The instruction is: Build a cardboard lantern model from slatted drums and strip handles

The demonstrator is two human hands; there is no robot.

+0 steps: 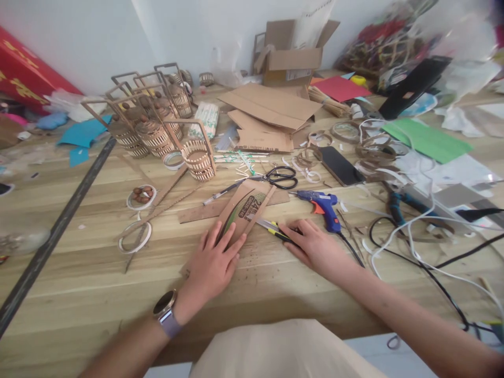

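My left hand (pixel 214 265) lies spread and flat on a strip of brown printed cardboard (pixel 246 202), pressing it against the table. In my right hand (pixel 309 244) is a yellow-and-black utility knife (pixel 275 229), its blade out and pointing at the right edge of that cardboard. Under the far end of the strip lies a plain cardboard piece (pixel 200 213). Black-handled scissors (pixel 281 177) and a pen (pixel 220 194) rest just beyond. A blue hot glue gun (pixel 325 205) lies to the right of the knife, its orange trigger showing.
Several small stick-sided buckets with handles (pixel 155 134) stand at the back left, one bucket (pixel 198 160) nearer me. Walnut shells fill a small ring dish (pixel 142 197). Stacked cardboard sheets (pixel 271 107) and a box (pixel 293 60) sit behind. A phone (pixel 342 165) and tangled cables (pixel 411 241) lie right.
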